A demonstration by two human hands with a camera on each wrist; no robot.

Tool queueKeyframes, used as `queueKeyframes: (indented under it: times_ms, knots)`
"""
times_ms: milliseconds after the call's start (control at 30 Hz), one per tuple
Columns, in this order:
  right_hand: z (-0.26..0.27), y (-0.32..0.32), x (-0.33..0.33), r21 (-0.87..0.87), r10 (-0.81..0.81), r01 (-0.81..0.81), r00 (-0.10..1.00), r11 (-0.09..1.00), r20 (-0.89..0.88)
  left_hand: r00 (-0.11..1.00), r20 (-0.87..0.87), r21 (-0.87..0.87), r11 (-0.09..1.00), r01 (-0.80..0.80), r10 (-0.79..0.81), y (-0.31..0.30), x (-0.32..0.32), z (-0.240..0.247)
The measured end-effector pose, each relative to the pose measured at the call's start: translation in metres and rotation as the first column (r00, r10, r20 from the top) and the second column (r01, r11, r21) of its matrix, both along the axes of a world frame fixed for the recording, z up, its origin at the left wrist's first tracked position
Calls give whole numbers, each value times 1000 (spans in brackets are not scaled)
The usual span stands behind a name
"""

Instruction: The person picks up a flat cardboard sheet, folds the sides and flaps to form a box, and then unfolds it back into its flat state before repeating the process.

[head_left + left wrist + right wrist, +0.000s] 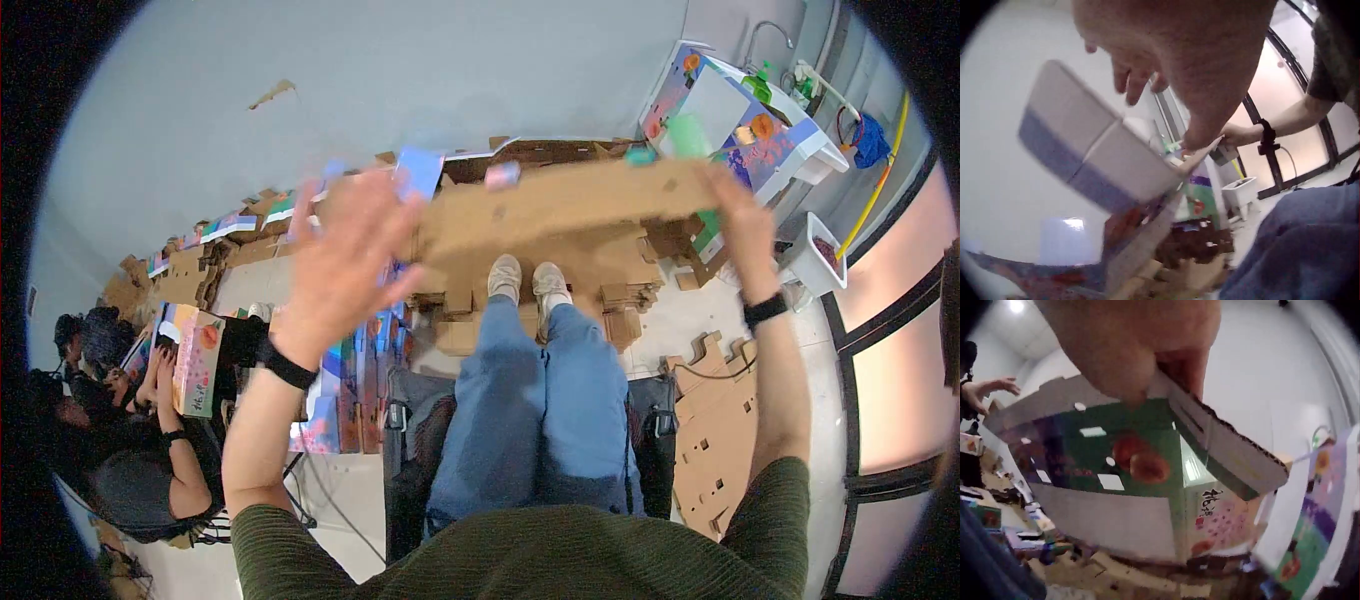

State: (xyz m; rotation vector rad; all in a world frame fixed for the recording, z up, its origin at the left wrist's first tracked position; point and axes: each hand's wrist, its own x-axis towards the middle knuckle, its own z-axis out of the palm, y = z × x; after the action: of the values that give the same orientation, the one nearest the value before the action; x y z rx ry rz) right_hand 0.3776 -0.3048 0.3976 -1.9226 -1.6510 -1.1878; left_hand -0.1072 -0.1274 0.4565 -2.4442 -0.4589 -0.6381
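A long cardboard piece is held up in front of the knees, brown side up in the head view. My right hand grips its right end; in the right wrist view that hand pinches the top edge, above a printed green and purple face. The left hand is blurred near the left end, fingers spread. From the left wrist, the hand is above a white and blue flap of the piece, its fingers not round it.
Cardboard stacks lie by the feet, with printed sheets at the left. Flat cardboard lies on the floor at the right. A sink and white basin stand at the right. A person handles a printed box.
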Motion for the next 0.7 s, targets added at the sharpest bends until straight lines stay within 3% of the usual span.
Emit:
queueKeyframes:
  times_ms: [67,133,200,233,300,367,400,467,500,567,600,700]
  knots:
    - [-59,3,-19,-242,89,-119,987,963,-131,989,-151,-105,994,-14,-2,3,21,-53]
    - [-131,8,-32,-479,28,-84,992,874,-123,932,-358,-407,890,-204,50,31,23,-140]
    - [-195,14,-35,-684,-83,-210,926,699,-369,783,-619,-536,766,-355,-70,58,21,-215]
    - [-244,20,-24,-695,-81,-232,919,680,-386,852,-518,-622,720,-308,-83,57,9,-249]
    - [-288,27,-8,-750,-153,-219,907,624,-392,901,-422,-705,661,-256,-100,59,14,-259]
    - [-305,29,-19,-831,-291,-177,881,527,-372,878,-464,-717,632,-294,-119,63,39,-228]
    - [-302,27,-29,-827,-298,-160,882,539,-366,777,-618,-642,645,-415,-115,82,45,-247]
    - [-275,25,-42,-813,-304,-119,889,570,-344,749,-650,-647,609,-459,-126,95,54,-261]
    - [-286,25,-34,-824,-268,-103,917,557,-296,742,-659,-651,587,-481,-123,91,61,-253]
    - [-277,22,-34,-845,-368,-48,886,533,-282,727,-675,-659,542,-521,-122,78,73,-225]
    - [-274,20,-34,-854,-418,-19,866,519,-274,756,-629,-721,500,-480,-182,80,74,-229]
    - [-276,3,-29,-781,-387,-171,792,601,-472,855,-420,-875,385,-294,-302,96,66,-236]
